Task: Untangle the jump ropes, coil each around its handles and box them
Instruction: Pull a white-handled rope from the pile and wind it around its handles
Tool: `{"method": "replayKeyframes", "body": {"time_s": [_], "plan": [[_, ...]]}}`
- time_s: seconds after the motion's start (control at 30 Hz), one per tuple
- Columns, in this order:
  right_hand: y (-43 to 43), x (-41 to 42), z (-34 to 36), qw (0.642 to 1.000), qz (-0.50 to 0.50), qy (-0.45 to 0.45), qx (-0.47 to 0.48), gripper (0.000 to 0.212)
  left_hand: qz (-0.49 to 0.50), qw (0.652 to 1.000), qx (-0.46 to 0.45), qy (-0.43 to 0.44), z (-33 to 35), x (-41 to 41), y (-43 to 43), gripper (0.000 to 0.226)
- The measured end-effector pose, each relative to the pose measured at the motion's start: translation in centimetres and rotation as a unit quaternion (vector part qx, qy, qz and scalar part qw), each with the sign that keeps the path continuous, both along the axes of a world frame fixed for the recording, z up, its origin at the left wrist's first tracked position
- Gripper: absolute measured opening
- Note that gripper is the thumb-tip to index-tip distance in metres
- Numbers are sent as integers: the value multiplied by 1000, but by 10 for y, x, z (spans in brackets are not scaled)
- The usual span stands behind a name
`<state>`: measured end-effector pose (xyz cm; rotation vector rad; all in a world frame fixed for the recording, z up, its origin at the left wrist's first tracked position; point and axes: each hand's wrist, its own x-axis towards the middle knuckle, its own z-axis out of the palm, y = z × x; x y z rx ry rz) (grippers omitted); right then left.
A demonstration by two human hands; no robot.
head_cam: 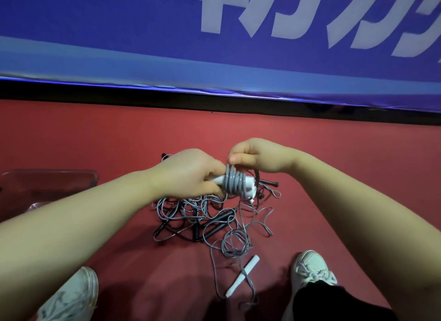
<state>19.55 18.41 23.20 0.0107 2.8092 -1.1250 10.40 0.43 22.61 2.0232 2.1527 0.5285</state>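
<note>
Red floor [95, 134]: rope tangle [202, 215], maybe box [47, 184]

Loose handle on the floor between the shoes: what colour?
The loose plastic handle is white; head view.

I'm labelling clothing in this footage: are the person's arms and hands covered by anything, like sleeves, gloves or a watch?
No. The left arm and right arm are bare as far as they show, with no sleeves. The left hand and right hand are ungloved. Neither wrist has a watch or bracelet, and no rings are visible.
</note>
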Motion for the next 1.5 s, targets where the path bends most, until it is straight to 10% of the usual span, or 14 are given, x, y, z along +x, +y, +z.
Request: {"method": "replayKeyframes", "body": {"time_s": [0.23, 0.53, 0.67, 0.9, 1.07, 1.3, 1.5], "plan": [[-19, -13, -5, 981, -109, 98, -127, 27, 156, 984, 58, -67, 31, -10, -1, 28], [-35, -36, -13, 931, -190, 23, -311, 34, 196, 873, 89, -438, 15, -36, 4, 21], [-38, -36, -22, 963, -185, 94, -170, 17, 271, 791, 154, -527, 16, -58, 0, 3], [-32, -40, -29, 957, -238, 156, 62, 26, 292, 805, 185, -481, 12, -63, 4, 4], [-36, -53, -37, 943, -289, 111, -118, 27, 298, 796, 240, -470, 15, -61, 14, 8], [-32, -39, -42, 969, -220, 111, -14, 32, 365, 777, 292, -421, 7, -88, 5, 16], [-48, -38, -22, 977, -200, 75, 25, 30, 391, 890, 201, -124, -16, -96, -2, 20]]}}
